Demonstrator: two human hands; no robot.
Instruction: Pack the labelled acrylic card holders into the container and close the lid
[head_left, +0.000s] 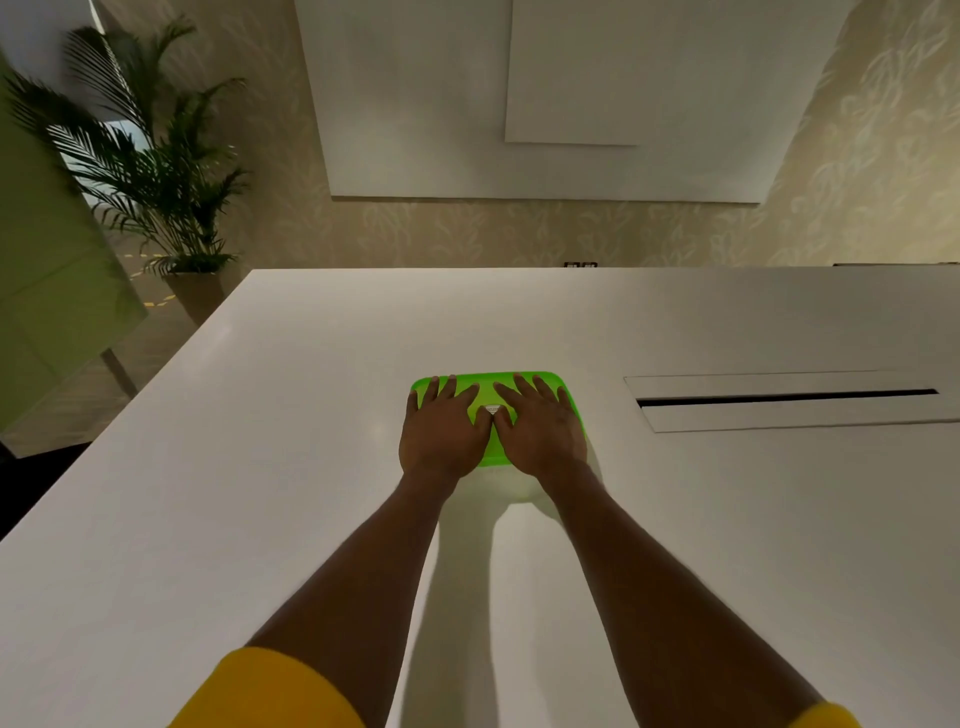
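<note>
Now both the left hand (441, 436) and right hand (540, 434) press flat on the lid (485, 383).

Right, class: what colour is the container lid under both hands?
The lid is bright green, seen best in the head view.

White surface carrying one lidded container, with a built-in flap.

The surface (260, 467) is plain, smooth and white. Its far edge runs straight across at 12 o'clock and its left edge slants from 11 down towards 8 o'clock. Near the middle stands a container (511, 488), pale and cloudy in the little of its body that shows, capped by a bright green lid (488, 384) with rounded corners that lies flat on top. At 3 o'clock from the container, and well apart from it, a long rectangular flap (789, 415) is set into the surface, with a thin dark slot (779, 399) running along its length. Soft shadows fall on the surface at 6 o'clock from the container.
</note>
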